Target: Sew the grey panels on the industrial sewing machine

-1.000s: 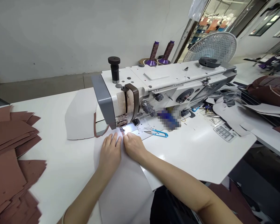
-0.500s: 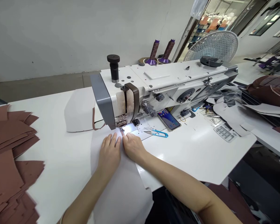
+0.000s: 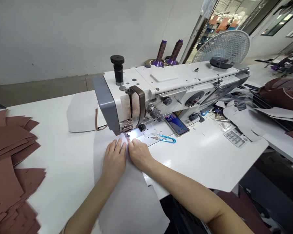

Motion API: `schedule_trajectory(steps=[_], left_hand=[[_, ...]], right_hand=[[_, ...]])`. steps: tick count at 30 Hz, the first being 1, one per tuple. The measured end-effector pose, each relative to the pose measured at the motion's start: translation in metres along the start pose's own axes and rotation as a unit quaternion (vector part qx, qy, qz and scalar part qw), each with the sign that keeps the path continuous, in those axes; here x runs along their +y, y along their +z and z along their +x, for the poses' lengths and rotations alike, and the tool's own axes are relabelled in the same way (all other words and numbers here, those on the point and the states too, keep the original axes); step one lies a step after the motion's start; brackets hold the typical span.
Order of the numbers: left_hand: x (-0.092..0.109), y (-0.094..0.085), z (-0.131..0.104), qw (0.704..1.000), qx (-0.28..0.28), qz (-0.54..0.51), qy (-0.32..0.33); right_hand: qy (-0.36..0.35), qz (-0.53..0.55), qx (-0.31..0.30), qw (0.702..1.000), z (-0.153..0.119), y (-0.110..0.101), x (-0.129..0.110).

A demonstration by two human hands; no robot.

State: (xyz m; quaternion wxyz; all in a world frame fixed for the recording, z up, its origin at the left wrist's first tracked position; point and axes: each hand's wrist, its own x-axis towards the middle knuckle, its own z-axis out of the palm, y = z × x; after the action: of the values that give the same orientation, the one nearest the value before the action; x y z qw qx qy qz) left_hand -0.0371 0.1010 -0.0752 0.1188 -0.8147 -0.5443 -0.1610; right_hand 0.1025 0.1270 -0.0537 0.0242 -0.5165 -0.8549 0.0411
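A pale, whitish panel of material (image 3: 132, 201) lies under the needle area of a white sewing machine (image 3: 136, 81) and hangs over the table's front edge. My left hand (image 3: 115, 156) rests flat on the panel with its fingers stretched toward the presser foot (image 3: 127, 135). Just right of it, my right hand (image 3: 139, 152) is closed at the panel's edge, where a narrow brown strip (image 3: 128, 139) runs to the foot. Its fingertips are partly hidden. Beyond the machine head lies another pale piece (image 3: 81, 112) with brown edging (image 3: 96, 119).
Blue-handled thread snips (image 3: 164, 138) and a phone (image 3: 177, 124) lie right of the needle. Stacked brown pieces (image 3: 9, 139) cover the table's left side. Thread cones (image 3: 160, 53) and a fan (image 3: 224, 45) stand behind; scraps (image 3: 241, 118) lie at right.
The panel has shifted a little toward the machine; its notch near the table edge is farther forward. Both hands keep nearly the same places. The pale piece beyond has moved slightly away.
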Motion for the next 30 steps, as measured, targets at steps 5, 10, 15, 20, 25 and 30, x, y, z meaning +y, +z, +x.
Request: schedule_trajectory(steps=[5,10,15,20,25,30], left_hand=[[-0.0008,-0.0004,-0.0002,1.0,-0.001,-0.01,0.002],[-0.0012,-0.0015,0.0006,1.0,0.005,0.001,0.011],[0.0002,-0.0027,0.0008,1.0,0.004,0.005,0.013],[0.0035,-0.0042,0.0001,1.0,0.007,-0.01,0.009],[0.001,-0.002,-0.0001,1.0,0.003,-0.012,0.001],[-0.0036,0.0007,0.0007,1.0,0.01,0.007,0.012]], right_hand=[[-0.003,0.0,0.006,1.0,-0.0008,0.0,-0.0005],[-0.018,-0.001,0.002,1.0,-0.0009,-0.0008,-0.0015],[-0.019,0.004,0.015,1.0,0.0009,-0.0013,0.0001],[-0.009,0.012,0.015,1.0,0.0031,-0.0013,0.0017],[-0.014,0.012,0.016,1.0,0.0025,0.0004,0.0009],[-0.019,0.012,0.031,0.999,0.0013,0.0017,0.0008]])
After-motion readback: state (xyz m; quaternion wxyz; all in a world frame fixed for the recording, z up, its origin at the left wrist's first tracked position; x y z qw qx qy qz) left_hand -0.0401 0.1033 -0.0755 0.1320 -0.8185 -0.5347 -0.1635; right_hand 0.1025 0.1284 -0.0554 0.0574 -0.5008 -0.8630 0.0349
